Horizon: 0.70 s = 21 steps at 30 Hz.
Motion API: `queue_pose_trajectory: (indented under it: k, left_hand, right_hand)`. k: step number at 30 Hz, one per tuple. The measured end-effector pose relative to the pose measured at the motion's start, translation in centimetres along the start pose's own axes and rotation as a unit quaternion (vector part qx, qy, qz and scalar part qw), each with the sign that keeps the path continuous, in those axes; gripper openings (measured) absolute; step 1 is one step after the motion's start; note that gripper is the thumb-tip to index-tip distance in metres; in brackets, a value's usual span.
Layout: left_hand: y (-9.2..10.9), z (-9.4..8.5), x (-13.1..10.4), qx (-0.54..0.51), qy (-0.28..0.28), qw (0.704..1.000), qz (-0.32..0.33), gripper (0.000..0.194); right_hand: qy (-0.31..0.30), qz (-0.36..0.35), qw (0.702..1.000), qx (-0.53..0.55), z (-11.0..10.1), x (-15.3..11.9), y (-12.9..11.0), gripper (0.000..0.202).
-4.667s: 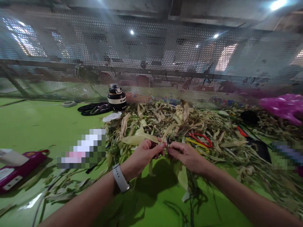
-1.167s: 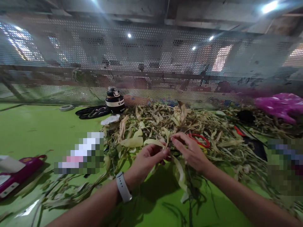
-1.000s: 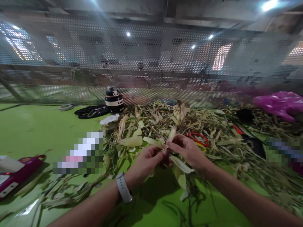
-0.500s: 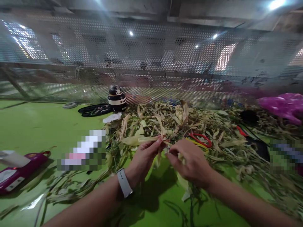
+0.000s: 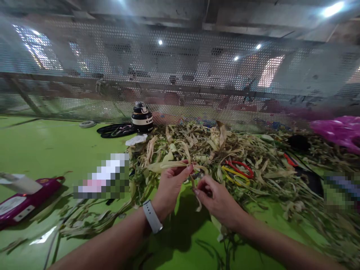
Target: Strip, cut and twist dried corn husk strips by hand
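My left hand [image 5: 173, 185], with a pale watch strap on its wrist, pinches a bunch of dried husk strips [image 5: 165, 165] between thumb and fingers. The pale strips look like corn husk and fan out to the left, upward and right from the pinch; one strip [image 5: 199, 205] hangs below. Close on the right, my right hand [image 5: 218, 198] has its fingers curled and its thumb and forefinger closed at that hanging strip. Behind both hands lies a broad heap of dried husks and leaves [image 5: 194, 137].
On the green table [image 5: 56, 146] stand a black-and-white bottle [image 5: 142, 120] and a purple power strip [image 5: 25, 202]. Scissors with red and yellow handles [image 5: 239, 170] lie in the heap's right part. Further right are a red-and-black tool [image 5: 291, 160] and a pink plastic bag [image 5: 337, 131]. Perforated metal sheeting [image 5: 180, 82] rises behind.
My right hand has moved slightly down and left, from the right-hand strips to the hanging strip. My left hand keeps its pinch on the bunch. The view has shifted a little.
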<state>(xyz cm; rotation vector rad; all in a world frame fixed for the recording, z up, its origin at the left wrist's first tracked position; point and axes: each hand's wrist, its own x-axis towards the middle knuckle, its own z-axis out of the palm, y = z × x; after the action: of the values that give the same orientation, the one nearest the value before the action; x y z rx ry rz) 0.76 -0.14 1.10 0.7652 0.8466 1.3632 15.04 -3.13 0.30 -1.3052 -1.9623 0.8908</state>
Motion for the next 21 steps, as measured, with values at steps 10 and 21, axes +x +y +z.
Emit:
queue_pose_trajectory:
  k: [10, 21]
  left_hand:
    - [-0.3, -0.9, 0.8, 0.076, -0.062, 0.995, -0.037, 0.028]
    - [0.2, -0.6, 0.0, 0.087, -0.099, 0.985, -0.113, 0.015]
  right_hand:
    - [0.126, -0.178, 0.909, -0.356, -2.9, 0.4, -0.7, 0.021]
    - [0.056, -0.013, 0.998, -0.018, -3.1, 1.5, 0.2, 0.016]
